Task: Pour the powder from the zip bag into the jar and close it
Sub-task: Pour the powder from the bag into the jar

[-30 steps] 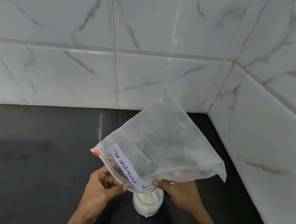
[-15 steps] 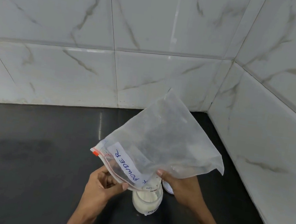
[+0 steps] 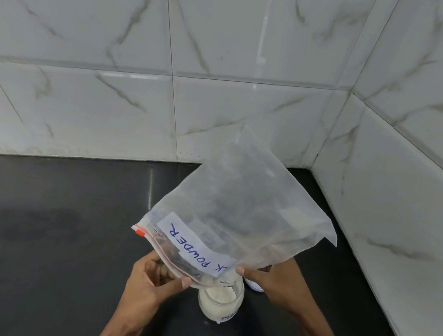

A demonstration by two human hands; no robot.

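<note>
While I hold the clear plastic zip bag [image 3: 236, 220] upended, its red-striped mouth sits just over the small glass jar [image 3: 220, 298] of white powder directly below my grip. My left hand [image 3: 152, 280] pinches the near end of the zip edge between thumb and fingers; my right hand [image 3: 275, 285] pinches the far end. A white paper label [image 3: 193, 244] reads "powder". Just beyond my right hand, a white lid [image 3: 254, 285] lies on the black countertop [image 3: 37, 228]. If the mouth drifts off the rim, I judge leftover powder would spill onto the counter.
</note>
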